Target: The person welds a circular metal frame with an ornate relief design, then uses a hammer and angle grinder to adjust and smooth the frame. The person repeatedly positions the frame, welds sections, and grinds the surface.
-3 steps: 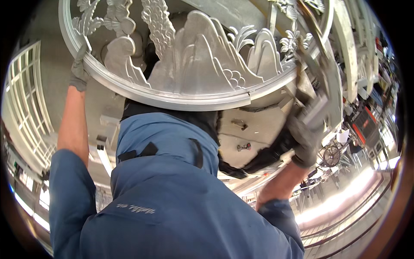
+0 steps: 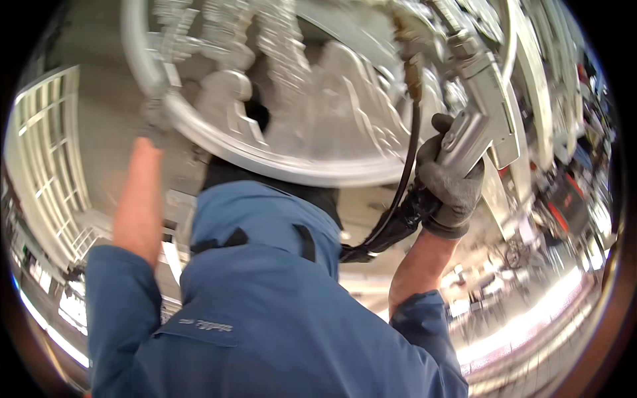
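Note:
A round silver metal panel, with raised mountain and foliage shapes inside a ring, lies in front of my body, blurred by motion. My left hand, gloved in grey, is at the ring's left edge with its fingers smeared; it seems to grip the ring. At the right, my gloved right hand is wrapped round the handle of a silver welding gun. The gun's nozzle points away from me, above the panel's right side. A thin dark cable and a thick black hose trail back toward my waist.
A pale metal grille stands at the left. Pale metal beams lie right of the panel. Farther right are a black-and-red case-like unit and assorted cluttered items.
The welding gun has turned and come into clear sight, and my right hand has moved slightly up and left. The panel and my left hand have shifted right and down in view.

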The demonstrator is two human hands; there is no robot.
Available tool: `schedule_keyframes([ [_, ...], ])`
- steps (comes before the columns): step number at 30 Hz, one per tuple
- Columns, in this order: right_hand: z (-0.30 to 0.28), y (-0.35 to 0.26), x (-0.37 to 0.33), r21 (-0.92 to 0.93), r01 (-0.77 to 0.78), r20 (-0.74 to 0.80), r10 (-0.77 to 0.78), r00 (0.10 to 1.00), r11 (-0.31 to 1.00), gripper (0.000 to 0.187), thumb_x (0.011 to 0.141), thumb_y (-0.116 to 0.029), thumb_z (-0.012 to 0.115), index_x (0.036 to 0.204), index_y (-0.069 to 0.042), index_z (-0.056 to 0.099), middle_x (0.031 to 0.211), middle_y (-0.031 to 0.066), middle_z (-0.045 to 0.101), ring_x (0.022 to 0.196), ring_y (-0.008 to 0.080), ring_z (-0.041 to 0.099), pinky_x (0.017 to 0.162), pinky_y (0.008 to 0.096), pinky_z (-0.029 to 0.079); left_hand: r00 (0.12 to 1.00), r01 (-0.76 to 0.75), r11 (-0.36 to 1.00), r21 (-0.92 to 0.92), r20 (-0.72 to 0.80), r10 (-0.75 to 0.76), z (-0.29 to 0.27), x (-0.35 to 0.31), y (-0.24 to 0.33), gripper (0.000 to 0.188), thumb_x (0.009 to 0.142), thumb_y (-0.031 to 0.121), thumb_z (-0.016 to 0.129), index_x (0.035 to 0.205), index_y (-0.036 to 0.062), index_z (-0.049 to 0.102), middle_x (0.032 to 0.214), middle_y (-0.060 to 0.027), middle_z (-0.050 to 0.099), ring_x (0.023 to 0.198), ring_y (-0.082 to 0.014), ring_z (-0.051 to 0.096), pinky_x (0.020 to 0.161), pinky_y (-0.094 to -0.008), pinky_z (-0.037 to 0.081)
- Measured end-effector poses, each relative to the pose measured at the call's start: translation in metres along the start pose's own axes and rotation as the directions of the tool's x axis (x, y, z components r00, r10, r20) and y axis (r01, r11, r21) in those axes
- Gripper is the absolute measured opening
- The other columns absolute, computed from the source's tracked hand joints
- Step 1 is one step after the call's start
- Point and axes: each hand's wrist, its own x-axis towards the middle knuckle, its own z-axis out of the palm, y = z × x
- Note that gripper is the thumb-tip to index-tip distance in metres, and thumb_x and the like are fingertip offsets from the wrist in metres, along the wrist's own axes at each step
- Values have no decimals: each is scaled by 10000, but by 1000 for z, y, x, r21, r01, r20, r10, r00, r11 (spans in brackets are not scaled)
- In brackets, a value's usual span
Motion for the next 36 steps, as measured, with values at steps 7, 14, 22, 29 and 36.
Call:
schedule_keyframes([
  [7,140,-39,-62,-253,-361,3,374,927,897,906,456,24,832,1321,88,569,766,44,631,630,150,603,553,271,498,827,562,693,-452,335,-452,37,-44,-111,272,852,116,794,1098,29,715,851,-52,692,717,-186,676,634,-345,581],
  [14,136,-5,-44,47,-369,319,336,886,928,817,674,-347,852,1290,111,573,1042,187,696,685,171,645,573,272,524,904,423,848,-320,210,-372,19,-46,-49,313,821,138,805,1082,12,687,885,-60,687,764,-182,683,650,-361,585],
  [22,158,24,-23,-238,-411,393,474,788,880,704,798,-379,806,1331,27,589,946,101,694,780,157,652,680,284,509,899,436,831,-345,204,-387,31,-43,-41,187,810,100,754,954,28,659,745,-8,604,642,-151,599,609,-352,537],
  [29,178,73,-62,-396,-265,344,410,845,879,195,993,-138,572,1099,-15,681,860,56,673,728,163,605,671,310,492,931,349,869,-351,235,-279,13,-45,-87,252,890,82,713,1120,-13,672,936,-79,678,805,-209,675,706,-348,581],
  [36,221,86,-48,-145,-237,385,276,881,961,239,1011,-214,590,1007,7,682,756,35,642,652,119,562,595,292,456,877,443,801,-403,379,-295,7,-39,-85,401,907,72,705,1288,20,591,1127,-95,671,1020,-226,681,877,-392,594],
])
